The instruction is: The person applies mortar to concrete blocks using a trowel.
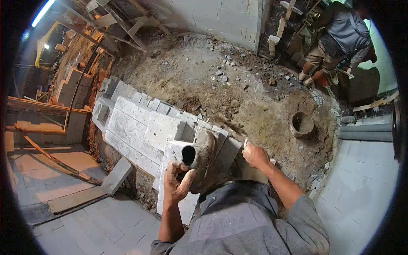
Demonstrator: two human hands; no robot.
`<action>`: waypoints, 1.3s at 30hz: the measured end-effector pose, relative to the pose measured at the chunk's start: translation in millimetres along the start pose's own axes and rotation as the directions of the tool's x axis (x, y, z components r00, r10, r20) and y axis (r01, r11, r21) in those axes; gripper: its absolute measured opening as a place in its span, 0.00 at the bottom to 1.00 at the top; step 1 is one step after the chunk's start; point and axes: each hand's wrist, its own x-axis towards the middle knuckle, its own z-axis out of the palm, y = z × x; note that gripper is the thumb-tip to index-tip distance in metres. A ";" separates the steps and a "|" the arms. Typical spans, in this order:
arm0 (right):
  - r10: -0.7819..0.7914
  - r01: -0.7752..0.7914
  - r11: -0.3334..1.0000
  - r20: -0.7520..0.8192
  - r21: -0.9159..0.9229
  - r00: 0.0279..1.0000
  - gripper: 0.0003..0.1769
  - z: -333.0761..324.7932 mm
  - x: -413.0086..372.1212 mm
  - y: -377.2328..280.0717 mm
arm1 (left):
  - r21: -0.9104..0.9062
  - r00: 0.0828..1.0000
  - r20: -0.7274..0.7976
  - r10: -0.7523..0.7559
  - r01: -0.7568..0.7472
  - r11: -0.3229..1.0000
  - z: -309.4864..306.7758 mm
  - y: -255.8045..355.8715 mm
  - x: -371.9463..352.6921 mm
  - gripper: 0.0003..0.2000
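Observation:
My left hand (177, 182) is closed, its fingers curled at the lower rim of a grey tube-like piece (195, 162) with a dark round mouth. This piece stands over the near end of a stack of pale grey blocks (131, 112), beside a mortar-smeared, rounded mass (207, 142). My right hand (256, 155) is raised to the right of the stack, fingers wrapped round a slim pale stick-like thing (245, 143) whose tip points up. I cannot tell what kind of thing the stick is. Rough ground lies beyond that hand.
A round bucket (302, 124) stands on the rubble-strewn dirt floor (195, 76) at right. Another person (340, 40) bends near the far right wall. A single block (117, 175) leans at left by a plank (76, 202). Timber props (123, 23) stand at the back left.

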 end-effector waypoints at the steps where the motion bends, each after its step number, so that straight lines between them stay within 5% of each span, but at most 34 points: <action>1: -0.003 0.003 1.000 0.001 -0.004 1.000 0.19 0.3 4.2 2.7 | 0.003 0.998 -0.046 0.031 -0.031 1.000 -2.9 -2.5 -1.4 0.10; 3: -0.057 0.074 0.992 -0.166 0.099 0.985 0.20 15.2 -0.3 15.1 | -0.118 0.987 -0.102 -0.126 0.114 0.986 -4.6 7.2 -2.8 0.06; 5: -0.087 0.103 0.994 -0.284 0.043 0.955 0.19 34.1 5.0 27.7 | -0.107 0.982 -0.145 -0.116 0.101 0.989 -9.8 9.7 -1.1 0.06; 7: 0.285 -0.275 0.772 0.076 0.573 0.956 0.18 40.5 14.8 19.5 | -0.088 0.970 -0.190 -0.153 0.138 0.987 -14.3 14.5 0.0 0.08; 9: 0.288 -0.363 0.398 0.260 0.843 0.921 0.21 79.5 51.1 48.3 | -0.041 0.971 -0.185 -0.150 0.145 0.989 -19.1 16.2 4.4 0.07; 17: 0.358 -0.512 0.463 0.376 0.723 0.855 0.45 135.7 64.3 81.0 | 0.054 0.940 -0.321 -0.115 0.139 0.989 -12.7 8.5 8.3 0.07; 21: 0.318 -0.339 0.649 0.162 0.682 0.934 0.38 103.2 3.8 65.0 | 0.060 0.934 -0.325 -0.150 0.179 0.982 -15.2 10.2 12.7 0.10; 23: 0.172 -0.694 0.365 0.687 0.621 0.706 0.27 90.7 -14.4 77.4 | 0.054 0.934 -0.328 -0.143 0.170 0.984 -15.1 14.2 17.1 0.12; 25: 0.340 -0.716 0.325 0.630 0.618 0.698 0.25 76.7 -46.8 38.6 | 0.020 0.956 -0.270 -0.112 0.122 0.992 -16.2 16.2 19.5 0.12; 27: 0.328 -0.640 0.373 0.550 0.672 0.768 0.27 107.3 -25.8 64.6 | 0.055 0.958 -0.272 -0.087 0.106 0.993 -17.2 12.7 19.3 0.13; 28: 0.431 -0.460 0.433 0.271 0.775 0.861 0.28 129.5 2.6 80.2 | 0.021 0.957 -0.269 -0.105 0.115 0.993 -17.8 10.0 19.5 0.13; 30: 0.444 -0.325 0.378 0.138 0.867 0.885 0.32 124.7 40.4 78.8 | -0.011 0.958 -0.261 -0.118 0.119 0.993 -16.8 7.6 20.4 0.13; 31: 0.355 -0.398 0.242 0.301 0.885 0.885 0.36 112.1 57.1 69.4 | -0.015 0.962 -0.253 -0.106 0.106 0.994 -16.5 7.1 20.2 0.13; 35: 0.400 -0.412 0.172 0.319 0.895 0.859 0.41 149.5 117.3 79.2 | 0.035 0.972 -0.214 -0.093 0.102 0.994 -11.2 15.1 19.4 0.12; 39: 0.555 -0.600 0.369 0.350 0.710 0.755 0.46 160.5 100.2 76.5 | 0.044 0.971 -0.217 -0.101 0.113 0.993 -11.5 10.7 14.9 0.11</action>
